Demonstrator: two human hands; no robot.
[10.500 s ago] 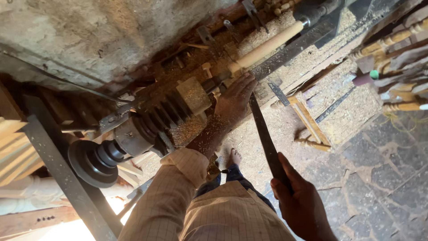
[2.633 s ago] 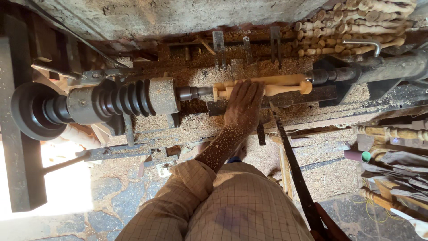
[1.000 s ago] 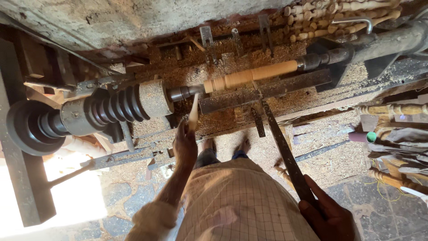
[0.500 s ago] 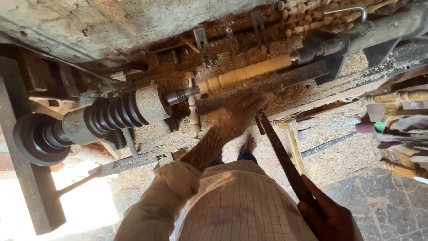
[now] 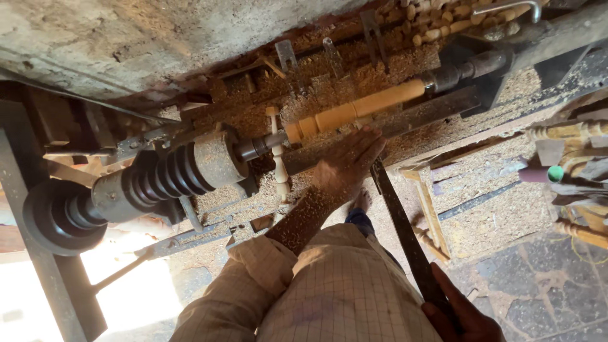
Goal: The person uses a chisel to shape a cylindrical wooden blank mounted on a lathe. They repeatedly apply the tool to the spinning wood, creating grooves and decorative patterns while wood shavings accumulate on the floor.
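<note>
Pale wooden spindle mounted level on the lathe, one end gripped at the metal chuck, the other pinned by the dark tailstock centre; beads already cut near the chuck end, the rest a plain cylinder. Left hand laid flat on the long metal tool rest just below the spindle, fingers spread and pointing toward the wood, fingertips at the rest's edge, clamped on nothing; forearm dusted with sawdust. Right hand low at the frame's bottom, closed round the handle end of a long dark turning chisel, blade running up to end just beside the left hand at the rest. Small finished turned piece stood upright between chuck and rest, near the left wrist. Left of the chuck, grey stepped pulley and a large dark wheel. Sawdust heaped thick behind the spindle against the rough wall. More turned spindles stacked at the right edge. Checked cloth garment filling the lower middle.
</note>
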